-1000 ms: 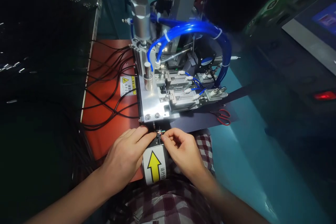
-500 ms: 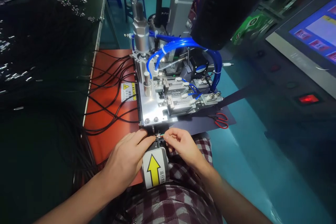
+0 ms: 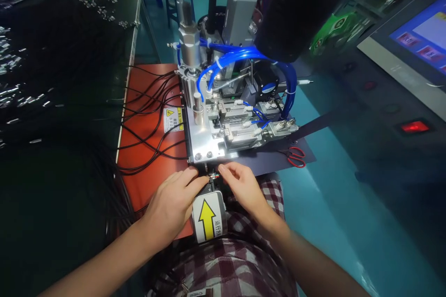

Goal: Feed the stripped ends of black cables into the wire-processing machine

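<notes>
Thin coloured wires [image 3: 215,176], the end of a cable, lie across a small black fixture [image 3: 210,187] at the front of a metal machine [image 3: 205,141]. My left hand [image 3: 174,197] is closed at the left of the fixture, its thumb and finger pressed on the cable where the wires come out. On the other side, my right hand [image 3: 244,188] has thumb and forefinger tips together, just above the wire ends. What sits between those tips is too small to make out. Below the fixture is a white label with a yellow arrow [image 3: 207,220].
Black cables [image 3: 149,148] run over the orange board [image 3: 139,74] at the left. Red-handled scissors [image 3: 296,157] lie on the dark plate at the right. Blue air tubes [image 3: 240,53] arch over the machine. A control panel with a screen [image 3: 418,39] stands at the right.
My right hand's fingertips have moved up and slightly away from the wires, which now show more clearly. My left hand stays at the fixture. The whole view has shifted slightly.
</notes>
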Demonstrator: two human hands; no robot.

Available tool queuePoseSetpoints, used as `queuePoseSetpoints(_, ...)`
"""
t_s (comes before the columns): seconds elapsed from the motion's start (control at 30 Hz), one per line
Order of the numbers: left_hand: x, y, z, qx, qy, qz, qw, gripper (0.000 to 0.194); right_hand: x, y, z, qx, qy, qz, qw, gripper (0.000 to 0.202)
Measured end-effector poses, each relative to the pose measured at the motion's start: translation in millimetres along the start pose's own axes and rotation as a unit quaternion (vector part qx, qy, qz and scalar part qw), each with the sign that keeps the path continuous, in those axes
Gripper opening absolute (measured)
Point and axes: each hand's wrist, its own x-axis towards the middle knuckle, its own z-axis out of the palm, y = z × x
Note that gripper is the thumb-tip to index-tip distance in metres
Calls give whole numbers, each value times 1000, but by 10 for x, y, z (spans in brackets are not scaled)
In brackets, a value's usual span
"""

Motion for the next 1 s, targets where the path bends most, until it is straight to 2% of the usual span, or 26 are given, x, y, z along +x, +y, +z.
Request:
queuePoseSetpoints(0.17, -12, -4, 13, -4, -9, -8, 1000, 34, -35, -18, 124, 6, 45, -48, 998, 19)
queuePoseSetpoints(0.33, -13, -6, 5, -10, -11, -7, 1000, 34, -106, -9, 112, -70, 70, -96, 990, 16)
queuePoseSetpoints(0.43, -10, -2, 0, -8, -8, -4, 1000, 33, -112, 12, 87, -32, 56, -69, 995, 18)
queuePoseSetpoints(0.57, -2, 8, -7, -18, -18, -20, 999, 33, -52, 5, 81, 113, 1, 43, 993, 21)
queuePoseSetpoints(0.63, 2, 10, -8, -29, -23, -30, 999, 32, -21, -13, 63, 138, -35, 71, 987, 26)
queuePoseSetpoints(0.73, 4, 7, -2, -44, -20, -39, 998, 31, -4, -22, 18, 140, -60, 75, 985, 32)
queuePoseSetpoints(0.87, 3, 4, 7, -50, -22, -42, 998, 30, -28, 27, 11, 103, -39, 42, 993, 36)
queuePoseSetpoints(1.0, -2, 2, -2, -61, -18, -38, 997, 31, -42, 63, 71, 81, -24, 5, 996, 30)
